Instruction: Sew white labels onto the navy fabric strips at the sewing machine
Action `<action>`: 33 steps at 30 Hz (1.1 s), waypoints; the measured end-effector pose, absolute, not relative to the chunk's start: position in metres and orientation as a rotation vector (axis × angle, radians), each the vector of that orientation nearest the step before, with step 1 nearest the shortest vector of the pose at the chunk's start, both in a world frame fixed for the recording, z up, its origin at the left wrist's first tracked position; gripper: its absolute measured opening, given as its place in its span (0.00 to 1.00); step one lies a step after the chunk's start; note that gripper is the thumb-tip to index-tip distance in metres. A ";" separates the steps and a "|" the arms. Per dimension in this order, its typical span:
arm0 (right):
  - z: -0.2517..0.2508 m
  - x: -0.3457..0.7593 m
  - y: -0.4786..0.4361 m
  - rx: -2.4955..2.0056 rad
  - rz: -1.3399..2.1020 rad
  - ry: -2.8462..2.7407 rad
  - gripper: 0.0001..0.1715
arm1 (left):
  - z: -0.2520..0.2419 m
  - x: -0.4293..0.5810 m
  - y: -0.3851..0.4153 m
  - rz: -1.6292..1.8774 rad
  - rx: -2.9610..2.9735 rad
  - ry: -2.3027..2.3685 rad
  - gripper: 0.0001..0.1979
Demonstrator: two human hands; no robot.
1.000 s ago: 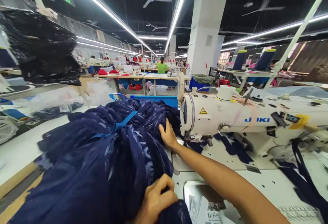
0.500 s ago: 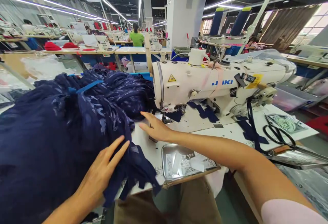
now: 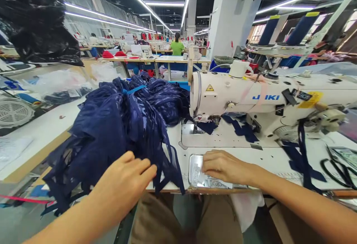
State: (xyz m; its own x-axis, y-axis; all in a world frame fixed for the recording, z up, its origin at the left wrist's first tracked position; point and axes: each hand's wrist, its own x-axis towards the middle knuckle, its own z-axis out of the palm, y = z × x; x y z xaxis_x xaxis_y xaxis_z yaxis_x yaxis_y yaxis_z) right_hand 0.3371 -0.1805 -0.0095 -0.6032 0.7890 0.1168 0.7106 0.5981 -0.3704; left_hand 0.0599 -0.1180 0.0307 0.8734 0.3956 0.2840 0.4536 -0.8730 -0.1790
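A large bundle of navy lace garments [image 3: 103, 121], tied with a blue strip [image 3: 134, 90], lies on the left part of the sewing table. My left hand [image 3: 129, 171] is in front of its near edge, fingers curled in; whatever they might hold is hidden. Over a shallow metal tray [image 3: 192, 162], my right hand [image 3: 223, 166] bends its closed fingers down to the small printed labels [image 3: 198, 177] inside. The hand covers the fingertips' contact. Behind the tray stands a white sewing machine [image 3: 240, 91] with its needle area to the left.
Navy fabric scraps [image 3: 242, 128] lie under the machine arm. Black-handled scissors [image 3: 337, 173] are at the right edge. Two navy thread cones [image 3: 269, 30] stand behind. A black plastic bag [image 3: 36, 21] hangs at upper left. A person in green [image 3: 177, 45] sits farther back.
My right hand has moved from beside the needle area down to the label tray. My left hand's outstretched fingers have curled. The view has turned left, and the garment bundle appears smaller and farther off.
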 end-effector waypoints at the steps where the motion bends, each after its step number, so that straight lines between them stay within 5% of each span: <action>1: -0.009 0.336 -0.182 -1.204 0.416 -2.591 0.12 | 0.032 0.070 -0.114 -0.298 -2.803 -0.588 0.14; 10: -0.012 0.331 -0.175 -1.146 0.157 -2.867 0.04 | 0.013 0.109 -0.100 -0.011 -2.839 -0.146 0.06; 17: -0.024 0.329 -0.169 -1.023 -0.256 -2.924 0.10 | 0.023 0.154 -0.090 -0.460 -3.019 -0.542 0.12; 23: -0.032 0.326 -0.169 -0.924 -0.434 -2.908 0.09 | -0.018 0.217 -0.072 -0.963 -3.269 -0.859 0.14; 27: -0.033 0.332 -0.172 -1.102 -0.352 -2.687 0.07 | -0.039 0.218 -0.053 -1.087 -3.363 -1.128 0.07; 33: -0.026 0.350 -0.177 -1.392 0.277 -1.773 0.08 | -0.036 0.196 -0.046 -1.406 -3.549 -1.645 0.16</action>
